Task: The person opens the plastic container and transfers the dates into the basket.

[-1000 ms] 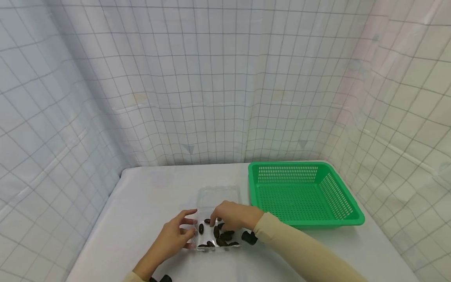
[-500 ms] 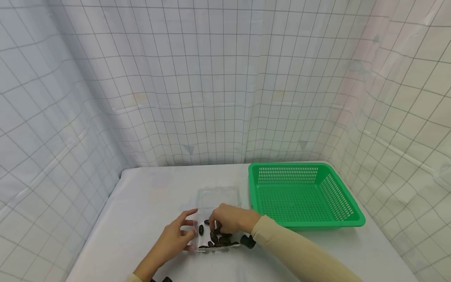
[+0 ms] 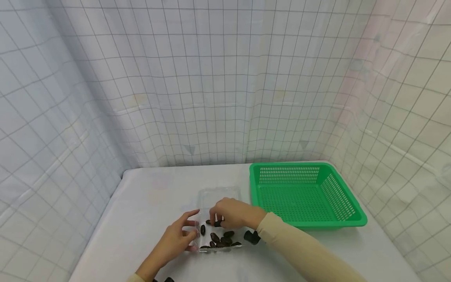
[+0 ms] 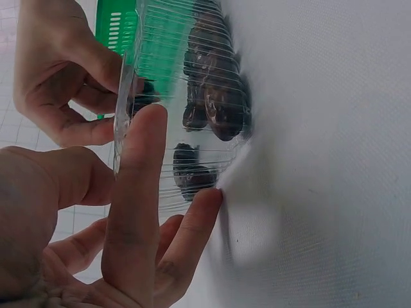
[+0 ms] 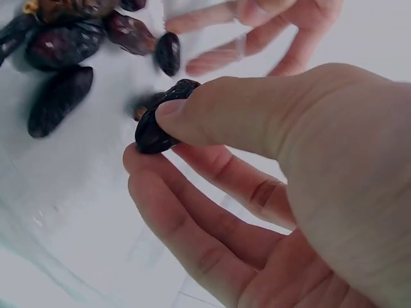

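Observation:
A clear plastic clamshell box lies on the table with its lid folded back. Several dark brown dates are inside, most of them gathered along the front. My right hand reaches over the box and pinches one date between thumb and fingertips, near the box's back. Against the box's left side rests my left hand, its fingers spread and touching the clear wall. Single dates lie near that left wall. In the head view my right fingers partly cover the held date.
A green plastic basket with slotted sides stands to the right, just behind my right forearm. A black cylindrical piece shows under my right wrist. White cloth covers the table, and gridded white curtains surround it.
My right fingers were down among the dates and have moved up and toward the back of the box, with a date now between them. My left hand has stayed at the box's side.

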Action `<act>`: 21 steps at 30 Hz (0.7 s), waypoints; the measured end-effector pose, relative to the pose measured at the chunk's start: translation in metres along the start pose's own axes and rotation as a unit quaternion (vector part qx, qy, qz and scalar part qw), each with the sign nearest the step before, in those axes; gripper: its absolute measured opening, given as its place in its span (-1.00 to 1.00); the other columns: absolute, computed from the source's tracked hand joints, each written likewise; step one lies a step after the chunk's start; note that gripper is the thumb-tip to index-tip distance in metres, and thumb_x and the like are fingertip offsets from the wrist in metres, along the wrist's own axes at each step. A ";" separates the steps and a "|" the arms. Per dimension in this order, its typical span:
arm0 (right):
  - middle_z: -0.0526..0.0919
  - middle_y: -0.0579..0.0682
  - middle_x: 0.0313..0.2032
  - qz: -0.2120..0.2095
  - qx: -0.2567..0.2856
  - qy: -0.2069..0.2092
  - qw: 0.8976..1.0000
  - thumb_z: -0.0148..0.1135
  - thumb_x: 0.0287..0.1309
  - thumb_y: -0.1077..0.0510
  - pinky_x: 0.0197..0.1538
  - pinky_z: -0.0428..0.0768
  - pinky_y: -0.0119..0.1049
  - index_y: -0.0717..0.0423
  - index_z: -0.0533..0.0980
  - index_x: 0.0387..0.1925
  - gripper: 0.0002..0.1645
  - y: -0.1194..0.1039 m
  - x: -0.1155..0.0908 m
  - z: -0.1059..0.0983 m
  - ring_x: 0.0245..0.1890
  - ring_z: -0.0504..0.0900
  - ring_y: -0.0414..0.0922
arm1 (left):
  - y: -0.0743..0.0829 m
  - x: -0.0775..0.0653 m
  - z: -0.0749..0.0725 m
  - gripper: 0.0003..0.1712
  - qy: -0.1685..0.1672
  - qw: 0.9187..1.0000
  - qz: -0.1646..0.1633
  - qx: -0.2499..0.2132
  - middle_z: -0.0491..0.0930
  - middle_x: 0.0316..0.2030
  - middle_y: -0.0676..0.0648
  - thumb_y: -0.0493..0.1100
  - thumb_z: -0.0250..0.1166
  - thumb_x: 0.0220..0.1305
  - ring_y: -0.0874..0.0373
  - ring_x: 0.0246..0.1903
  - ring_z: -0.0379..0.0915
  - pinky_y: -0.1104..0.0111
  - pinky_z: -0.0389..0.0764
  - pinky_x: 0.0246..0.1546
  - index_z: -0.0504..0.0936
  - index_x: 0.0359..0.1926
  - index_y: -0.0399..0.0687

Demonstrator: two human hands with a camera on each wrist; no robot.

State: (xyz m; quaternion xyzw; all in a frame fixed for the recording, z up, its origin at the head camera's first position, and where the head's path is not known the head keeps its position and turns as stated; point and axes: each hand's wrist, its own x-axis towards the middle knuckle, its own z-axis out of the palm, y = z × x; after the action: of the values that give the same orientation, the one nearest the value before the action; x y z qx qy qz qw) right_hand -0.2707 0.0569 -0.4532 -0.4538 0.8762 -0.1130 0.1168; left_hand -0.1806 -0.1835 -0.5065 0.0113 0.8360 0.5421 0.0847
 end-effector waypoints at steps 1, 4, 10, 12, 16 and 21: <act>0.88 -0.14 -0.09 -0.002 0.000 0.004 1.000 0.52 0.42 0.38 -0.04 0.77 -0.48 -0.08 0.86 0.04 -0.67 0.001 -0.001 -0.003 -0.12 0.79 -0.26 | 0.001 0.000 0.000 -0.16 0.001 1.000 0.000 0.001 0.71 0.39 -0.45 -0.38 0.40 0.50 -0.05 0.00 0.91 0.26 0.97 -0.38 0.46 0.74 0.00; 0.88 -0.09 -0.06 -0.007 0.008 0.015 1.000 0.51 0.47 0.35 -0.01 0.79 -0.48 0.00 0.84 0.11 -0.70 0.005 -0.004 -0.014 -0.14 0.79 -0.25 | 0.003 0.000 0.001 -0.16 0.006 1.000 -0.002 0.009 0.72 0.37 -0.43 -0.38 0.41 0.49 -0.04 -0.01 0.91 0.26 0.96 -0.40 0.48 0.72 0.01; 0.88 0.01 -0.06 -0.014 0.047 0.054 0.997 0.47 0.47 0.39 -0.02 0.82 -0.43 0.10 0.84 0.07 -0.75 0.016 -0.012 -0.036 -0.17 0.82 -0.19 | 0.002 0.000 0.002 -0.16 0.011 1.000 -0.002 0.003 0.71 0.37 -0.43 -0.38 0.42 0.48 -0.05 0.01 0.90 0.25 0.96 -0.40 0.50 0.71 0.03; 0.86 0.02 -0.07 -0.014 0.055 0.065 0.996 0.46 0.45 0.41 -0.03 0.81 -0.43 0.10 0.84 0.04 -0.74 0.021 -0.015 -0.041 -0.18 0.80 -0.20 | 0.001 0.000 0.002 -0.17 0.011 1.000 0.001 0.002 0.71 0.37 -0.44 -0.38 0.42 0.48 -0.06 0.02 0.90 0.26 0.96 -0.39 0.50 0.71 0.02; 0.84 0.02 -0.05 -0.013 0.065 0.082 0.994 0.44 0.45 0.41 -0.01 0.81 -0.44 0.08 0.83 0.04 -0.72 0.034 -0.020 -0.048 -0.15 0.82 -0.20 | 0.001 -0.001 0.002 -0.16 0.011 1.000 0.004 0.006 0.70 0.38 -0.45 -0.37 0.41 0.47 -0.08 0.04 0.90 0.27 0.96 -0.40 0.50 0.71 -0.01; 0.87 0.04 -0.02 -0.016 0.076 0.098 0.992 0.42 0.47 0.42 0.02 0.85 -0.43 0.12 0.83 0.06 -0.72 0.054 -0.029 -0.056 -0.11 0.87 -0.17 | 0.003 -0.003 0.004 -0.16 0.013 1.000 0.007 0.012 0.69 0.39 -0.46 -0.37 0.40 0.46 -0.09 0.04 0.90 0.28 0.96 -0.40 0.50 0.72 0.00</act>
State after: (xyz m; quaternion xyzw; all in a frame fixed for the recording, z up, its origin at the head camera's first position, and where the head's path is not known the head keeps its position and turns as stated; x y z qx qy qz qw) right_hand -0.3136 0.1166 -0.4136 -0.4446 0.8647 -0.2252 0.0624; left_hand -0.1775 -0.1791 -0.5054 0.0114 0.8434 0.5326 0.0699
